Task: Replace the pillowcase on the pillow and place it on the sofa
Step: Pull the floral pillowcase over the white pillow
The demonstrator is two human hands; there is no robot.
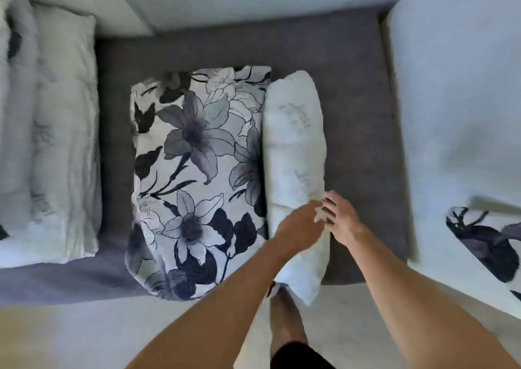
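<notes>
My right hand (342,219) is sitting on the near end of the bare white pillow (294,154), fingers (328,203) curling down onto the fabric, though blur is keeping me from telling whether they are really pinching it. My left hand (298,224) is coming in right beside it, touching the same stretch of pillow; its fingers are smeared by motion and I cannot tell if they are gripping or just pressing.

The white pillow is lying right of centre in the frame, its long axis running from the lower edge of the seat up toward the backrest, the near corner hanging over the front edge of the sofa (358,120). It is standing on its long side edge rather than lying flat.

Touching its left side, the flowered pillow (197,176) is lying flat on the grey seat, long axis running the same way, near end also poking past the seat's front edge.

At the left of the frame, more white pillows (56,114) are piled side by side. At the lower right, a flowered cloth (490,241) is resting on the pale armrest (451,86). My foot (284,320) is showing on the light floor (70,337) below.
</notes>
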